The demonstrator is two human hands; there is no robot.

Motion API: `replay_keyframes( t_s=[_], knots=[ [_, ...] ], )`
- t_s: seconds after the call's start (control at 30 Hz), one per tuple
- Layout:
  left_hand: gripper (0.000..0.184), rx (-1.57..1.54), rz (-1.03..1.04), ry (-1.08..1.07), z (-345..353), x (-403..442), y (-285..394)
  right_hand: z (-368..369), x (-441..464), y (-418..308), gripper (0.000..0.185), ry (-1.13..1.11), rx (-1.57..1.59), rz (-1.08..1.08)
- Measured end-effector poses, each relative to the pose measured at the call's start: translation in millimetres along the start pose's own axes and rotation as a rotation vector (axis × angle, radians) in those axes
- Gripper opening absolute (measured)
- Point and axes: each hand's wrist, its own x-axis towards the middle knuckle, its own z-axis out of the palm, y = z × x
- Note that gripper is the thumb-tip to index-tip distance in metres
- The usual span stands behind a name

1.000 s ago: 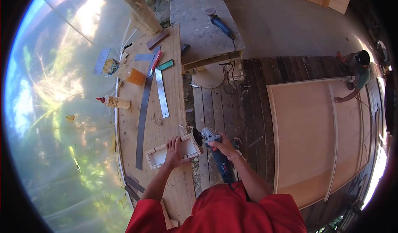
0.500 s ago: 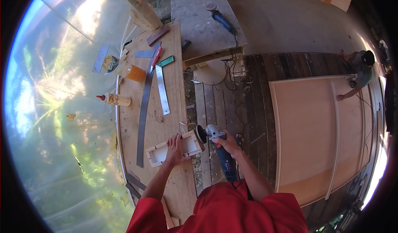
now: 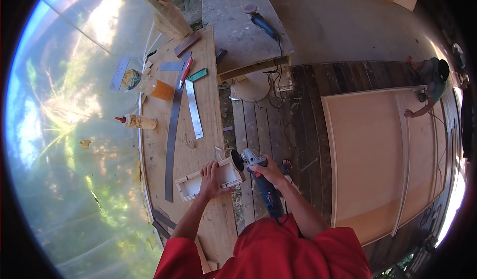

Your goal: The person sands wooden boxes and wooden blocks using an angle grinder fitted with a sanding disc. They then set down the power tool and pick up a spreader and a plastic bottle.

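A small open wooden box (image 3: 189, 186) with a white inside lies near the right edge of the wooden workbench (image 3: 198, 152). My left hand (image 3: 210, 180) is closed over the box's middle, fingers on the far side wall. In my right hand (image 3: 270, 171) is a dark blue and grey angle grinder (image 3: 267, 195), gripped near its head. Its round black disc (image 3: 236, 160) stands at the far right corner of the box; whether it touches the wood I cannot tell.
On the bench are a long dark strip (image 3: 172, 145), a try square (image 3: 194, 107), a glue bottle (image 3: 140, 121) and an orange-filled bottle (image 3: 162, 89). Another grinder (image 3: 265, 26) lies on the grey table (image 3: 228, 10). At right, a person (image 3: 433, 85) reaches over a large wooden panel (image 3: 365, 155).
The grinder and my right hand have shifted slightly left, bringing the disc over the box's corner. The box and my left hand stay almost still.
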Motion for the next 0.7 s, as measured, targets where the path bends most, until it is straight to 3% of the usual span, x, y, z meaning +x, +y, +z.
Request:
replay_keyframes(
  t_s=[0.7],
  knots=[
    [0.116, 0.029, 0.026, 0.037, 7, 0, -8, -18, -36, 15, 0.071, -0.043, 0.033, 0.054]
  ],
)
